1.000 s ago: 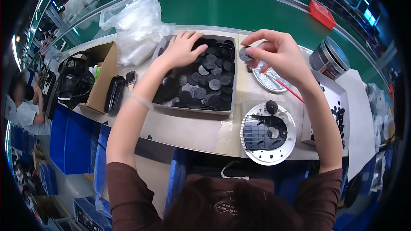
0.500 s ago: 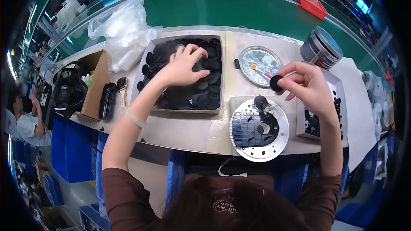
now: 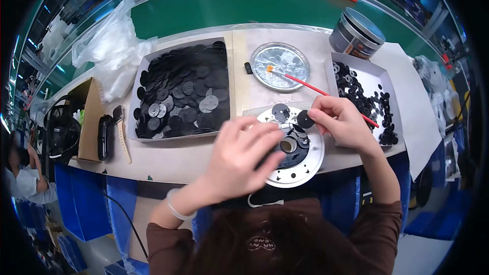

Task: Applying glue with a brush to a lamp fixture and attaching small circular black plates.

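My right hand (image 3: pixel 340 121) pinches a small black disc (image 3: pixel 304 120) between thumb and fingers, at the upper right rim of a round white base (image 3: pixel 310 165). On that base lie a dark ribbed plate, a pale ring-shaped hub (image 3: pixel 288 145) and another dark disc (image 3: pixel 280 112). My left hand (image 3: pixel 244 155), slightly blurred, hovers over the base's left side with fingers and thumb apart, hiding part of it. I see nothing between its fingers. Left of the base, a shallow box (image 3: pixel 230 89) holds many black discs (image 3: pixel 181 91).
A red-handled brush (image 3: pixel 305 83) rests across a round silver lid (image 3: pixel 260 79) and a white tray (image 3: pixel 374 71) of small black parts. Behind the tray stands a can (image 3: pixel 356 33). A watch (image 3: pixel 121 127), black case (image 3: pixel 105 137), cardboard box (image 3: pixel 90 122) and plastic bag (image 3: pixel 109 51) lie left.
My left hand has left the box of discs and come right, over the white base. My right hand has lowered its disc toward the base. The brush now lies across lid and tray.
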Tool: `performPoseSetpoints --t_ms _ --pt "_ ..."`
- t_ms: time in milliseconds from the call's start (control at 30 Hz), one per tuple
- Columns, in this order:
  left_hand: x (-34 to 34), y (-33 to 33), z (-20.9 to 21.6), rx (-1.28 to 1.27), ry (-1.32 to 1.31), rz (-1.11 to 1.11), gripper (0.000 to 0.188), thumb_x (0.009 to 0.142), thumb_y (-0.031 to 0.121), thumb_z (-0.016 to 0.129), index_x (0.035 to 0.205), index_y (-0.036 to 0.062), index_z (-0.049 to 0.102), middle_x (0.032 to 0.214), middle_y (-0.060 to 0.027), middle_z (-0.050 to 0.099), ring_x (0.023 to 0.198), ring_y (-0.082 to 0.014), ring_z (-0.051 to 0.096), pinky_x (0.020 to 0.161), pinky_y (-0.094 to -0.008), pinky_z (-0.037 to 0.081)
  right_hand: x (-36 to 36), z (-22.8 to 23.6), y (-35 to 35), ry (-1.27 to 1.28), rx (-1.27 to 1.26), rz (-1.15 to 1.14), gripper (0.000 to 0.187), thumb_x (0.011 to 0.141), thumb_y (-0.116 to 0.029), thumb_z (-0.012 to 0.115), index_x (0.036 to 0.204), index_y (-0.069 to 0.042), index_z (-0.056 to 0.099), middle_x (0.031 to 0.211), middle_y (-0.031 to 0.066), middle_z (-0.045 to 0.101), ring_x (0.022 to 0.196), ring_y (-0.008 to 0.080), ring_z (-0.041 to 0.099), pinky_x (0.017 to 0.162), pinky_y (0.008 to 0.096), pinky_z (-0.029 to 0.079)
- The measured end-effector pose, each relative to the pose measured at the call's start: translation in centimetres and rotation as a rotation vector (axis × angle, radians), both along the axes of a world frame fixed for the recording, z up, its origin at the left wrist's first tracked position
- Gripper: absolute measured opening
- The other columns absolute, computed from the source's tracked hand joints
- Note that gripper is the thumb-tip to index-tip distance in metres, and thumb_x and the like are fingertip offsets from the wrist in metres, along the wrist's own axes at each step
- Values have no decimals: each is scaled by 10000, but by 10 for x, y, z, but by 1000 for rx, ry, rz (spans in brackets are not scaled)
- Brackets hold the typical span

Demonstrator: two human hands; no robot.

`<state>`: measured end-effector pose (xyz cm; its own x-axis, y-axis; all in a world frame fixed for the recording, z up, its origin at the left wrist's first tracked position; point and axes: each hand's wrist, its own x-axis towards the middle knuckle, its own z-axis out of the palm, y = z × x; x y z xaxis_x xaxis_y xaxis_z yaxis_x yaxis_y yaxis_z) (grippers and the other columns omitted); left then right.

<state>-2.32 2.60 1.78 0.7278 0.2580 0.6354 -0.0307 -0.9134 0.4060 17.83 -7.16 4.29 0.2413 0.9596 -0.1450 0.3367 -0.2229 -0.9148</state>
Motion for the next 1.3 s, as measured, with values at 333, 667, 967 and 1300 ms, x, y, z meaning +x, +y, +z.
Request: performPoseSetpoints --t_ms 333,667,967,1300 --pt "18 -21 -2 199 287 62 592 687 442 658 1127 60 552 1217 -95 486 1105 -299 404 903 -457 258 -6 -20 0 -66 107 -19 189 875 -132 522 735 -4 527 606 -49 488 547 17 439 489 168 341" --pt "23 -18 3 189 352 19 548 663 373 691 1098 60 574 1184 -103 514 1085 -297 434 948 -493 249 31 17 -34 -569 196 -398 247 852 -160 546 670 7 538 510 -5 430 473 43 369 438 218 294" --pt "26 -22 -1 148 292 -1 492 686 290 678 1091 33 568 1161 -133 512 1099 -311 423 966 -491 241 129 -9 -114 -1016 -188 -695 168 757 -71 572 902 -55 656 766 123 649 620 191 592 626 291 468" --pt "25 -23 -3 155 288 23 487 681 265 679 1093 31 568 1160 -134 514 1090 -320 434 958 -487 257 159 -30 -93 -1339 -190 -776 125 746 -134 583 815 -92 679 784 65 624 802 231 576 702 350 471"
